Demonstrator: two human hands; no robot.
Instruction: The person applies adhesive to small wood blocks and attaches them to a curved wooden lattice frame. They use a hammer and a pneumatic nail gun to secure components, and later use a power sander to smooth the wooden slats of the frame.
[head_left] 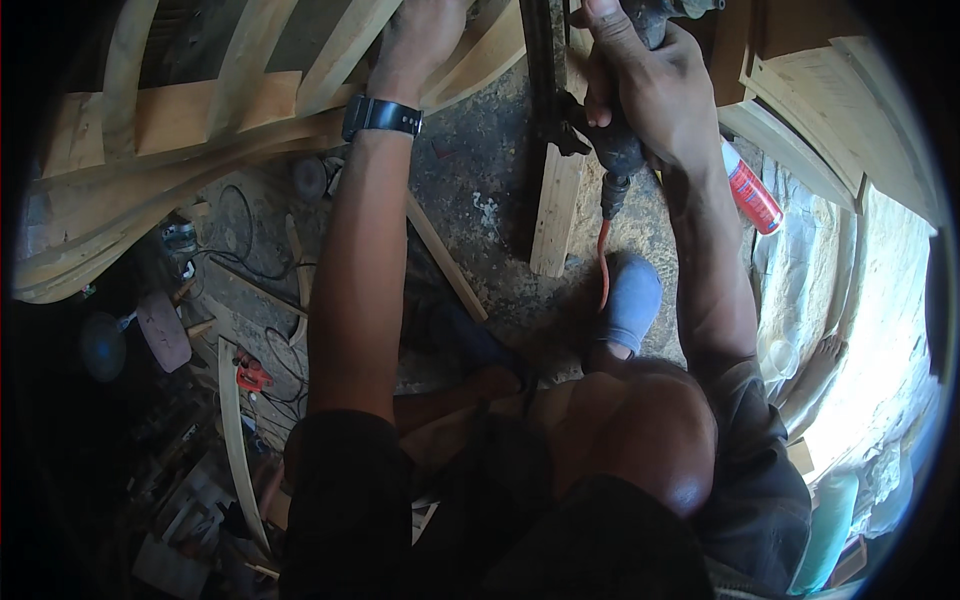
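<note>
My right hand (650,85) grips a dark pneumatic tool (612,150) near the top edge, with an orange hose (603,265) hanging from its base. The tool sits against a dark upright bar (540,110) and a light wooden plank (558,205). My left hand (425,35) presses on a curved wooden slat frame (240,100) at the upper left, fingers partly cut off by the frame edge. A black watch (380,116) is on that wrist.
More slatted wood stands at the upper right (800,110). A red-and-white can (752,195) lies beside my right forearm. My foot wears a blue shoe (630,300) on the dirty floor. Loose wood strips (235,440), cables and a small red tool (250,375) litter the lower left.
</note>
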